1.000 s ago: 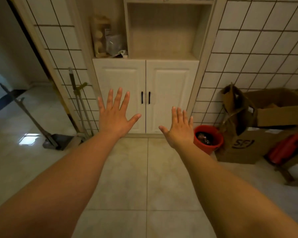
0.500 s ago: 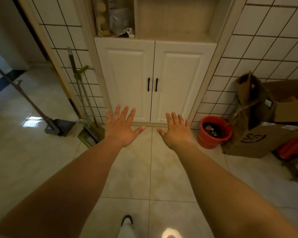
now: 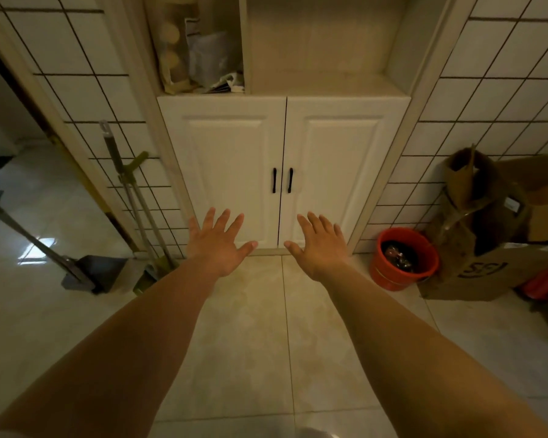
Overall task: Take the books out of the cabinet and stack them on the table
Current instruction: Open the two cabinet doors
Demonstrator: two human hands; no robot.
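Since a second ago: cabinet fills more of the view, both hands sit lower against the doors, and the top of the open shelf has gone out of frame. Person has closed in on the cabinet.

Nearest: both forearms stretched forward over the tiled floor (image 3: 247, 327). Left hand (image 3: 214, 245) fingers spread, palm down, grip open, holding nothing. Right hand (image 3: 321, 246) the same, fingers straight, grip open, nothing in it. Neither touches the cabinet; both hover in front of the lower part of the doors, below the handles.

Beyond the hands: white double-door cabinet (image 3: 283, 172), both doors shut, two black handles (image 3: 282, 180) side by side at the centre seam. Books not visible anywhere; presumably behind the doors, but that cannot be confirmed.

Left of the cabinet: mop handles (image 3: 124, 184) and a dustpan (image 3: 95, 273) against the tiled wall. Right: red bucket (image 3: 404, 259), cardboard boxes (image 3: 487, 241).

Farthest: open shelf (image 3: 323, 85) above the doors, bags and packets (image 3: 200, 58) in the left niche.

Progress, as judged: nothing done yet. Doors unopened, no book out, no counter in view. Left to do: open doors, lift books out, carry them, stack them.
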